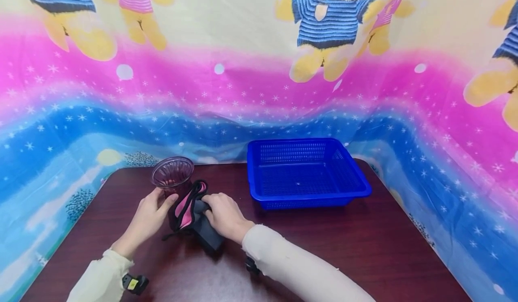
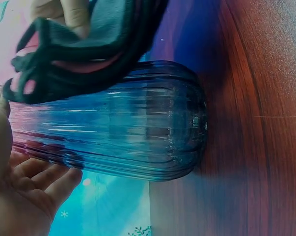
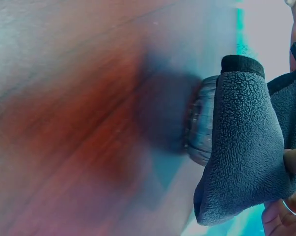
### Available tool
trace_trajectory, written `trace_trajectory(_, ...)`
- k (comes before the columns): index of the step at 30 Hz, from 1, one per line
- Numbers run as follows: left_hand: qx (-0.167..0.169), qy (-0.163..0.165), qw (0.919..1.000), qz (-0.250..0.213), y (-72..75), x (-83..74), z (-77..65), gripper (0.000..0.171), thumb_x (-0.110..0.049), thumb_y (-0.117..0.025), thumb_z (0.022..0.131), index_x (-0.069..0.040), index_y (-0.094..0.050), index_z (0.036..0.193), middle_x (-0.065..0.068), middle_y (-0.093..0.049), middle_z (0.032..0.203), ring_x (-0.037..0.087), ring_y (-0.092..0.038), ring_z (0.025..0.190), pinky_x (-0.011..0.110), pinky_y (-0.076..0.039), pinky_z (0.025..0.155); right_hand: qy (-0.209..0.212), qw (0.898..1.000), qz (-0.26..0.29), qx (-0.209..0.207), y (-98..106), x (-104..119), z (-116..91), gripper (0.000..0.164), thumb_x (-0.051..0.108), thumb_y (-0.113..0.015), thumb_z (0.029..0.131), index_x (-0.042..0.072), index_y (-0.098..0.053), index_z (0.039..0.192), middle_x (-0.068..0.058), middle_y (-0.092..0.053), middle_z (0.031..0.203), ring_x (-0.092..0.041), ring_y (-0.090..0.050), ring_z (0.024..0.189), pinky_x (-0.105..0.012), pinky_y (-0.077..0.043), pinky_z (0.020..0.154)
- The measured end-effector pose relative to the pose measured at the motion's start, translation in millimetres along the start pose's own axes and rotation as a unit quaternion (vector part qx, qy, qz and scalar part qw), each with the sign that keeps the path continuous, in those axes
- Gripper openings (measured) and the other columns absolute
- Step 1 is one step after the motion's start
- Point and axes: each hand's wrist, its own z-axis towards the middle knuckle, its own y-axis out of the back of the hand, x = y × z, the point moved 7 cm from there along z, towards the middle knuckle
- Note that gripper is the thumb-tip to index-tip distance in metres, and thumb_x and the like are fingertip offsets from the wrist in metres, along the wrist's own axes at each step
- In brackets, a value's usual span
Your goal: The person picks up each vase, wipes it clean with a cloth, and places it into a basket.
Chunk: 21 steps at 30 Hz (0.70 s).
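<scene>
A ribbed clear vase point(image 1: 171, 178) with a flared, purplish rim is upright at the left of the table. My left hand point(image 1: 146, 216) grips its upper part, fingers round the far side in the left wrist view. My right hand point(image 1: 225, 217) pinches a folded cloth point(image 1: 207, 233), fuzzy grey on one face, pink on the other, with black edging. The cloth hangs against the vase's right side and covers part of its body point(image 2: 128, 128). In the right wrist view, the grey face point(image 3: 246, 147) hides most of the vase. Whether the base touches the table, I cannot tell.
A blue plastic basket point(image 1: 309, 198) with perforated walls stands at the back right of the dark wood table point(image 1: 323, 252). A printed curtain point(image 1: 243, 90) with bears and snowflakes hangs close behind the table and along its sides.
</scene>
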Motion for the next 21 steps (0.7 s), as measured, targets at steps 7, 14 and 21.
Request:
trace_trajectory(7,-0.016,-0.009,0.9998,0.007,2.4,-2.3,0.7,0.034,-0.015,-0.058,0.103,0.005,-0.057,0.13,0.032,-0.067,0.123,0.049,-0.066,0.115,0.063,-0.052,0.097,0.003,0.999,0.012,-0.031,19,7,6,0.021,0.018,-0.066,0.097,0.017,-0.072,0.117,0.002,-0.075,0.103,-0.015,-0.066,0.094,-0.029,-0.056,0.082)
trace_trajectory(14,-0.014,-0.007,0.9999,0.003,2.1,-0.9,1.5,0.031,-0.012,-0.058,0.102,0.006,-0.058,0.128,0.032,-0.067,0.123,0.048,-0.066,0.114,0.06,-0.052,0.097,-0.009,0.999,0.021,-0.033,22,8,8,0.02,0.018,-0.068,0.096,0.017,-0.072,0.116,0.002,-0.076,0.103,-0.015,-0.066,0.094,-0.028,-0.055,0.081)
trace_trajectory(21,-0.003,0.0,1.0,0.003,-1.1,2.2,0.5,0.044,-0.03,-0.055,0.105,0.001,-0.053,0.136,0.031,-0.066,0.126,0.05,-0.062,0.12,0.067,-0.049,0.099,-0.015,1.0,0.005,-0.007,6,3,3,0.021,0.018,-0.068,0.096,0.018,-0.073,0.117,0.002,-0.075,0.099,-0.014,-0.067,0.092,-0.028,-0.056,0.078)
